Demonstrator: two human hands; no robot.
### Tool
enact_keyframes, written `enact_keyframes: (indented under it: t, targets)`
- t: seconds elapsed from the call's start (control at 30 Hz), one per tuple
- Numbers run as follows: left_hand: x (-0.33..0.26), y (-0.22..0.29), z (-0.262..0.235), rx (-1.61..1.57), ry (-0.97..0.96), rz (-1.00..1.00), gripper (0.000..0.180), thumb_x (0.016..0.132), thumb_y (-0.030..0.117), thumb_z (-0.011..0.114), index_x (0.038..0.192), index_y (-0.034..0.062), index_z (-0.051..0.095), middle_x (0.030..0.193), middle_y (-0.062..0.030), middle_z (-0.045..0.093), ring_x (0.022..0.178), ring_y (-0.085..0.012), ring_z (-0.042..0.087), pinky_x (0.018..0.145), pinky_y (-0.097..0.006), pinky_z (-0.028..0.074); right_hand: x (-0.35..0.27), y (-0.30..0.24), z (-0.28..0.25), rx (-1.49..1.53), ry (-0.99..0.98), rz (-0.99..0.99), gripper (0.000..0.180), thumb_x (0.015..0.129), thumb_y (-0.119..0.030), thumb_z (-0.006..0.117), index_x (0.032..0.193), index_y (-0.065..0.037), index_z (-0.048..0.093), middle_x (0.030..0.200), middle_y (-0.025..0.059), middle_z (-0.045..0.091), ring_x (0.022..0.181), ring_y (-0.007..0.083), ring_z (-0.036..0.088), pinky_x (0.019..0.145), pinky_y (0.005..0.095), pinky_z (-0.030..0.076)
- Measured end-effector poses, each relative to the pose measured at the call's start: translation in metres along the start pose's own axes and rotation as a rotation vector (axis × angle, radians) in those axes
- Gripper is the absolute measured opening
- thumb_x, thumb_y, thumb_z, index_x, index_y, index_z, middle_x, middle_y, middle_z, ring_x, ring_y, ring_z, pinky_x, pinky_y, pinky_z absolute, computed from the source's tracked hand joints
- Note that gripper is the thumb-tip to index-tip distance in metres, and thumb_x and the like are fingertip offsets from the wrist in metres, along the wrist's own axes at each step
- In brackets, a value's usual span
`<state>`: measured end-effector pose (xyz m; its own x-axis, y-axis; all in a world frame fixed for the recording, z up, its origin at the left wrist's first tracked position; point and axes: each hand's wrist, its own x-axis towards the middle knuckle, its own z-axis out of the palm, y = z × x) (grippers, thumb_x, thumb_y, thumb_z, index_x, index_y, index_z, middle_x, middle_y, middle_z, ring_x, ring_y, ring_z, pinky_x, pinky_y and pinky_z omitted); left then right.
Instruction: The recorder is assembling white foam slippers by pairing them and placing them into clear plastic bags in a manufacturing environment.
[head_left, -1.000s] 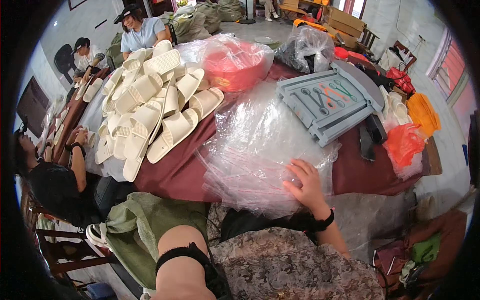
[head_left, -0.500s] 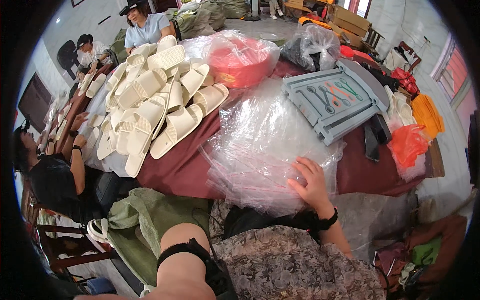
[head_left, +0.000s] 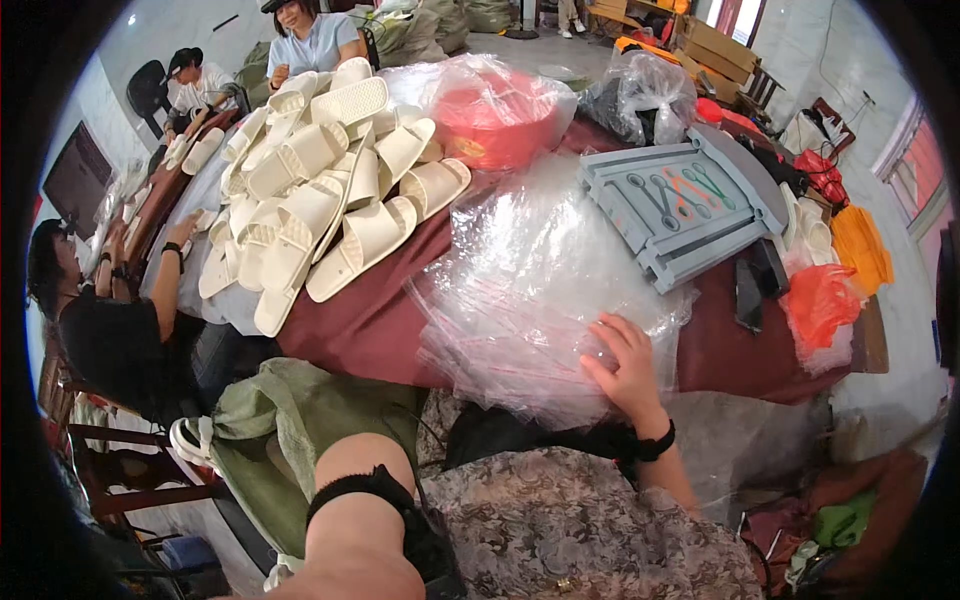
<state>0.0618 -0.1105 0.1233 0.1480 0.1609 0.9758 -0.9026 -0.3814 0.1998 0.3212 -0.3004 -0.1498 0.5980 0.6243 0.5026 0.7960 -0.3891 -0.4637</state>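
Note:
My right hand (head_left: 625, 370) lies on the near right part of a stack of clear plastic bags (head_left: 520, 290). Its thumb and fingers are spread over the film, and a black band circles the wrist. Pinkish strips run along the bags' near edges. My left arm (head_left: 365, 500), wearing a black band, comes up from the lower edge; its hand is out of sight. Left of the bags, cream slippers (head_left: 365, 245) are heaped on the dark red cloth (head_left: 350, 335). A green woven sack (head_left: 300, 410) is beside my left arm.
A grey folding stool (head_left: 685, 210) lies right of the bags, near a red plastic bag (head_left: 820, 300). Behind them stands a red basin (head_left: 495, 120) under clear film. A person in black (head_left: 120, 330) sits at the left; two others are farther back.
The whole view has shifted slightly, the table's things now sitting a little further right. My right hand stays on the bags. The person in light blue has raised a hand.

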Motion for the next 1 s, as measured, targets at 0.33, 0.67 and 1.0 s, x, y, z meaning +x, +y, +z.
enact_keyframes:
  t: [0.33,0.67,1.0]
  targets:
    - [-0.005,-0.008,0.004,0.186,0.136,0.079,0.019,0.081,0.014,0.068,0.099,0.0092,0.064,0.104,-0.0072,0.061,0.109,-0.0207,0.048,0.073,-0.032,0.045,0.004,0.003,-0.002,0.03,-0.058,-0.014,0.045,0.075,-0.026,0.075,0.115,-0.006,0.066,0.126,0.0128,0.06,0.118,0.0345,0.054,0.101,0.0443,0.04]
    - [-0.023,0.033,-0.028,0.371,0.266,0.168,0.023,0.085,0.019,0.067,0.105,0.0082,0.064,0.108,-0.0101,0.06,0.11,-0.0239,0.048,0.077,-0.034,0.044,-0.001,0.004,0.001,0.015,-0.02,-0.029,0.043,0.076,-0.025,0.075,0.114,-0.005,0.066,0.127,0.0134,0.06,0.117,0.0344,0.054,0.1,0.0442,0.041]
    - [-0.061,0.054,-0.053,0.547,0.494,0.293,0.028,0.088,0.023,0.065,0.111,0.0072,0.063,0.112,-0.0131,0.059,0.112,-0.0272,0.048,0.08,-0.037,0.043,0.0,-0.001,0.006,0.012,-0.025,-0.04,0.043,0.076,-0.025,0.075,0.114,-0.006,0.066,0.126,0.0135,0.06,0.115,0.0339,0.055,0.098,0.0441,0.042]
